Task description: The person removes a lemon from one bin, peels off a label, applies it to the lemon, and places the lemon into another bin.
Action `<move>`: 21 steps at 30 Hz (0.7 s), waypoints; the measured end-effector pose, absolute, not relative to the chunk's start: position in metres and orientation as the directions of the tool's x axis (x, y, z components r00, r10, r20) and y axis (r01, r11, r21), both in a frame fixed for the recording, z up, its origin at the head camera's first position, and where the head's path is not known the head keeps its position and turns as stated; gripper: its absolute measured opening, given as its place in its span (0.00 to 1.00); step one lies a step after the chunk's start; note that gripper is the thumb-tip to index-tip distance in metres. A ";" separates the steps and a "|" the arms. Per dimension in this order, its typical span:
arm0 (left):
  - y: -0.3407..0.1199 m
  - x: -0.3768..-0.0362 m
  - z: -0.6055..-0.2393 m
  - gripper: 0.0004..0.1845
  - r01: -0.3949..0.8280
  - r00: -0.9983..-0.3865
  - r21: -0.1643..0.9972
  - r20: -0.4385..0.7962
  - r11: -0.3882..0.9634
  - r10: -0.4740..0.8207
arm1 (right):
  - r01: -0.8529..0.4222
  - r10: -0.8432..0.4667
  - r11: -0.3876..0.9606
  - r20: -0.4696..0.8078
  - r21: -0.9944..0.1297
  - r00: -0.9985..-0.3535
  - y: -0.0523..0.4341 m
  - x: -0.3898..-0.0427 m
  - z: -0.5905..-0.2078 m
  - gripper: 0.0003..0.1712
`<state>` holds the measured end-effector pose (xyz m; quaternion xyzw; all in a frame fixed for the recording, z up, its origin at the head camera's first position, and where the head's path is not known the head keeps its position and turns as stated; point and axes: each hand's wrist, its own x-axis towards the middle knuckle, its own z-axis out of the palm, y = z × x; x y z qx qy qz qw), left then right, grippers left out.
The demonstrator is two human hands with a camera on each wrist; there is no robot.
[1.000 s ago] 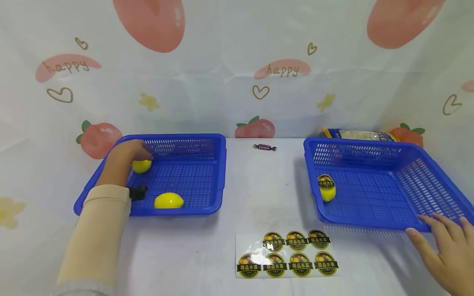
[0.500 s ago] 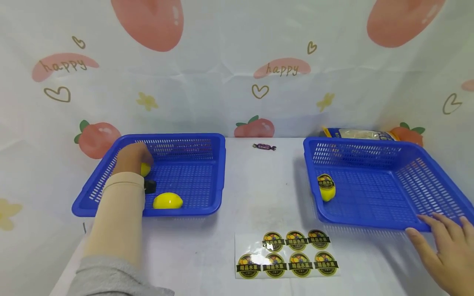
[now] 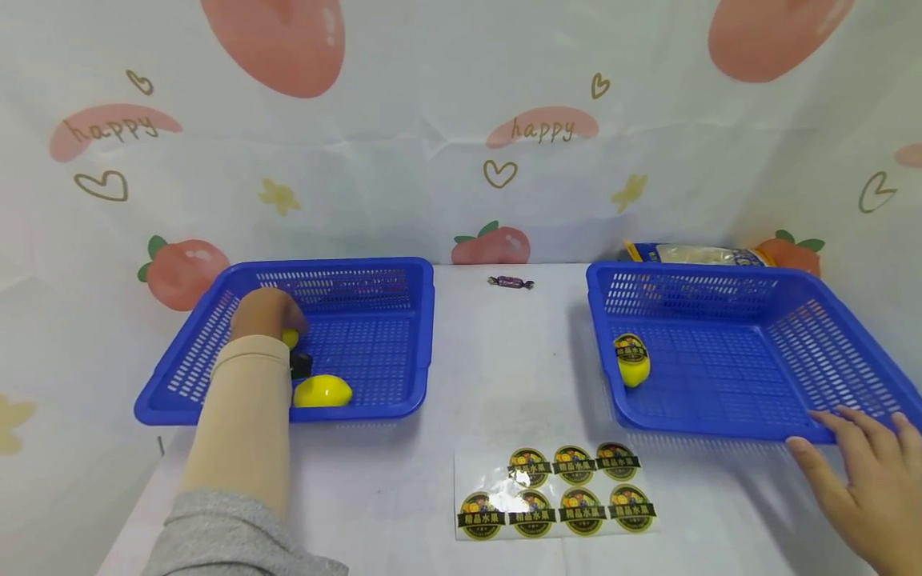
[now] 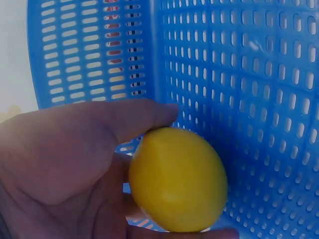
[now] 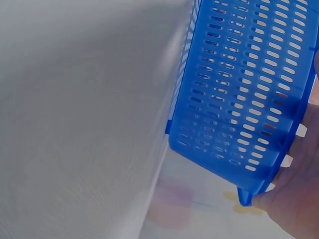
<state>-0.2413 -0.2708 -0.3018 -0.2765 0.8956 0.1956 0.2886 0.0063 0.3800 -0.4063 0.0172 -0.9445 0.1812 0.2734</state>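
In the blue perforated plastic basket on the left [image 3: 216, 376], the left hand [image 3: 265, 314] has its thumb and fingers curled round a smooth yellow plastic lemon [image 4: 178, 180], which the wrist view shows cupped against the palm with the thumb lying over its top. A second plain yellow lemon [image 3: 322, 391] lies on the basket floor just beside the forearm, near the front wall. To lift the gripped lemon well, I judge the hand should rise straight up above the rim before travelling, so the sleeve does not nudge the loose lemon or drag the light basket. The shell looks glossy and rounded, so a full wrap is safer than a fingertip pinch. In the middle of the white table [image 3: 504, 368] lies a clear sheet of round black-and-gold fruit stickers [image 3: 555, 492], and farther back a small wrapped candy [image 3: 510, 282]. To the right, the second blue perforated plastic basket [image 3: 850, 368] holds a yellow lemon bearing a sticker [image 3: 632, 360] close to its left wall. The right hand [image 3: 860, 472] rests flat with straight, spread fingers on that basket's near front edge, gripping nothing; keeping it there should steady the basket. A white and blue packet [image 3: 695, 254] lies behind that basket.
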 end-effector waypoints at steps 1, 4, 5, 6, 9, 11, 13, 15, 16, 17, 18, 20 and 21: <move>-0.271 -0.242 -0.303 0.38 -0.584 -0.689 0.188 -0.628 0.790 -0.360 | -0.130 0.072 0.931 0.520 -0.341 -0.851 0.380 0.006 -0.406 0.35; -0.275 -0.242 -0.304 0.33 -0.491 -0.707 0.160 -0.647 0.857 -0.285 | -0.112 0.087 0.929 0.501 -0.354 -0.861 0.380 0.007 -0.405 0.35; -0.276 -0.243 -0.305 0.33 -0.450 -0.711 0.145 -0.656 0.881 -0.255 | -0.105 0.090 0.930 0.494 -0.353 -0.865 0.380 0.007 -0.405 0.35; -0.278 -0.243 -0.305 0.32 -0.425 -0.706 0.135 -0.669 0.895 -0.234 | -0.096 0.094 0.932 0.486 -0.351 -0.869 0.380 0.008 -0.406 0.35; -0.281 -0.244 -0.306 0.35 -0.395 -0.689 0.100 -0.690 0.913 -0.222 | -0.082 0.097 0.934 0.468 -0.347 -0.879 0.380 0.008 -0.405 0.35; -0.282 -0.244 -0.306 0.40 -0.399 -0.674 0.073 -0.699 0.914 -0.239 | -0.084 0.095 0.933 0.466 -0.351 -0.880 0.380 0.008 -0.405 0.35; -0.283 -0.244 -0.305 0.46 -0.435 -0.661 0.068 -0.701 0.898 -0.267 | -0.083 0.096 0.932 0.461 -0.353 -0.882 0.381 0.008 -0.405 0.35; -0.283 -0.243 -0.304 0.50 -0.462 -0.652 0.071 -0.703 0.884 -0.284 | -0.084 0.095 0.931 0.460 -0.354 -0.883 0.380 0.008 -0.405 0.34; -0.284 -0.242 -0.303 0.52 -0.469 -0.653 0.089 -0.705 0.879 -0.277 | -0.085 0.095 0.931 0.460 -0.356 -0.883 0.380 0.008 -0.406 0.34; -0.285 -0.243 -0.303 0.53 -0.481 -0.656 0.110 -0.703 0.870 -0.274 | -0.083 0.096 0.931 0.458 -0.355 -0.884 0.380 0.008 -0.406 0.34; -0.286 -0.243 -0.303 0.54 -0.488 -0.658 0.128 -0.704 0.863 -0.267 | -0.080 0.096 0.932 0.455 -0.354 -0.885 0.380 0.008 -0.406 0.34; -0.290 -0.246 -0.305 0.54 -0.479 -0.656 0.147 -0.715 0.865 -0.242 | -0.078 0.096 0.933 0.452 -0.352 -0.887 0.380 0.008 -0.405 0.34; -0.292 -0.247 -0.306 0.55 -0.481 -0.650 0.159 -0.724 0.862 -0.229 | -0.078 0.096 0.933 0.452 -0.351 -0.887 0.381 0.008 -0.405 0.34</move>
